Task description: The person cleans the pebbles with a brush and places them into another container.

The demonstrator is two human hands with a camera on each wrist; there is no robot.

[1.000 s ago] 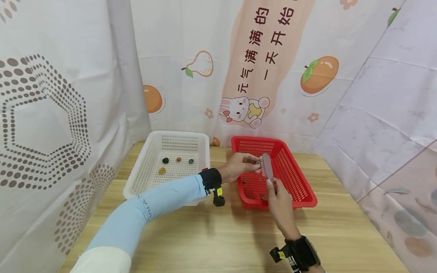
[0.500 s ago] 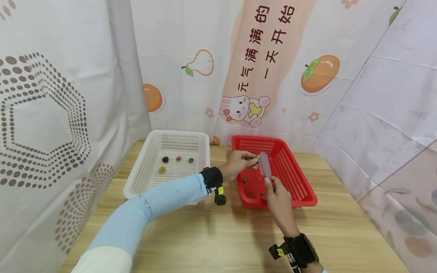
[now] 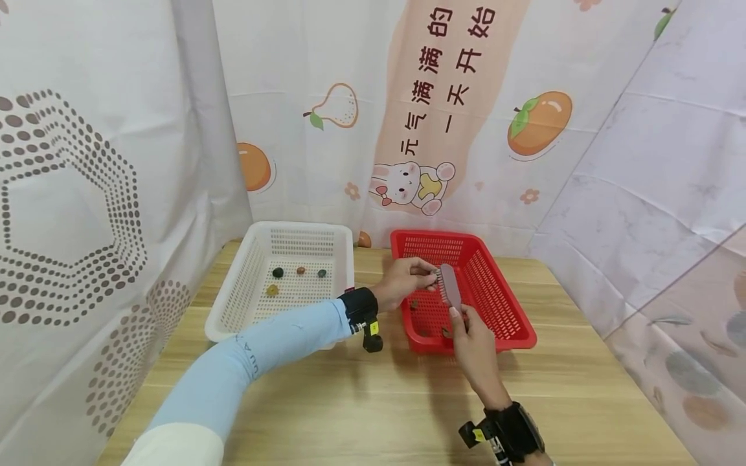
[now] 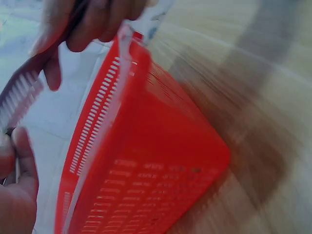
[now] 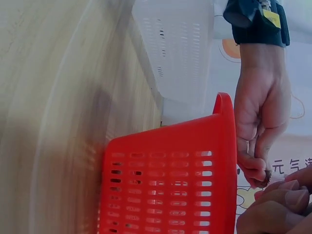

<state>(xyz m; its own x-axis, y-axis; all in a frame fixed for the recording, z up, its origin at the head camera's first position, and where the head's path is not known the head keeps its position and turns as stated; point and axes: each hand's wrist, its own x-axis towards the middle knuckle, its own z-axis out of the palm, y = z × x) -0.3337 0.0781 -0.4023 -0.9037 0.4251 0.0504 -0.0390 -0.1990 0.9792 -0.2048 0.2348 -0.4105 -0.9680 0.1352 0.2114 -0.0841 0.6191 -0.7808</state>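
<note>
Over the red basket [image 3: 506, 291], my right hand [image 3: 474, 343] grips the handle of a mauve brush [image 3: 451, 285], its pale bristles facing left. My left hand [image 3: 402, 283] pinches a small dark piece [image 5: 268, 177], mostly covered by the fingertips. In the left wrist view the bristles [image 4: 20, 97] lie right at that piece, just above the left fingertips. Several small brownish-green pieces [image 3: 447, 332] lie on the red basket's floor. Only part of the right hand [image 5: 278, 209] shows in the right wrist view.
On the left stands a white basket [image 3: 220, 317] holding several small stone-like pieces: a black one [image 3: 278, 272], a reddish one [image 3: 300, 270], a grey-green one [image 3: 322, 273] and a yellow one [image 3: 272, 290]. Both baskets rest on a wooden table [image 3: 373, 408] before a printed curtain [image 3: 280, 58].
The brush has shifted a little left, then slightly downward, against the piece in my left hand. Both hands keep their hold. The head view has turned slightly.
</note>
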